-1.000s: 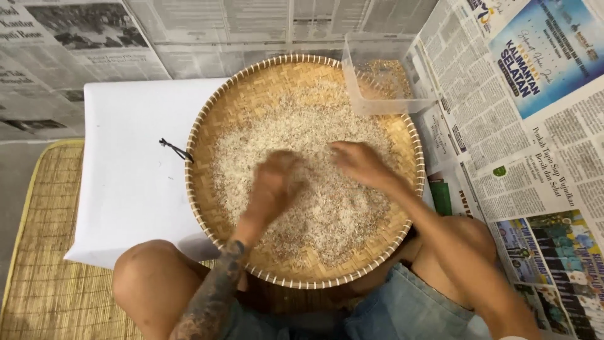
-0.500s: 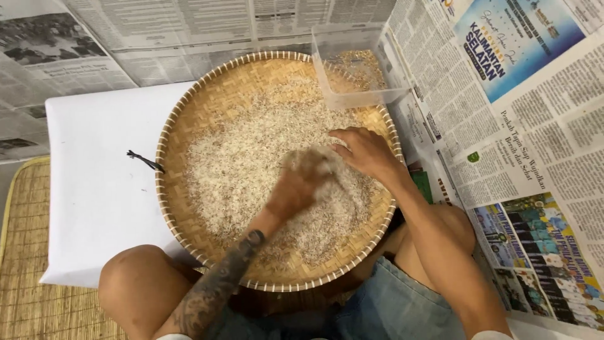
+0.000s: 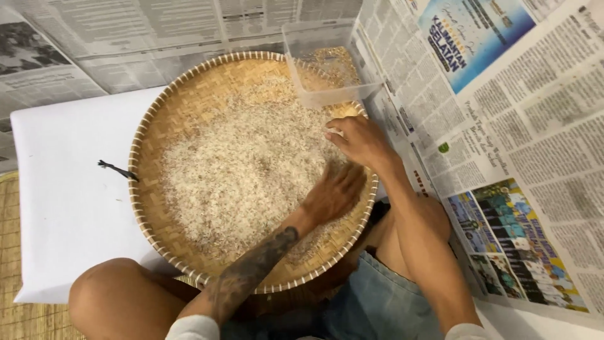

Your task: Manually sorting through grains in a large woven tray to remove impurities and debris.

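Two hands in the tray, both on the rice. Going left to right.

Far left of my hands: straw mat at the frame edge, then white cloth under the tray's left side. Small black cord sticks out from the tray rim onto the cloth, well left of my left hand.

Tray is round, woven, pale rim. Rice is spread over its middle and right part; bare weave shows up and left of my hands. Tray sits partly over my knees.

Left hand: palm down, flat on the rice at the tray's lower right, fingers loosely spread and pushed into the grains. Grips nothing. Forearm comes in from below, across the near rim.

Right hand: just above and right of the left hand, near but apart from it, close to the tray's right rim. Fingers curled, tips pinched together toward the left over the rice. Can't tell if there's a grain between them, too small to see.

Clear tub: up from my right hand, resting over the tray's far-right rim, some brownish grain inside.

Newspaper to the right of my right hand, more sheets beyond the tray.
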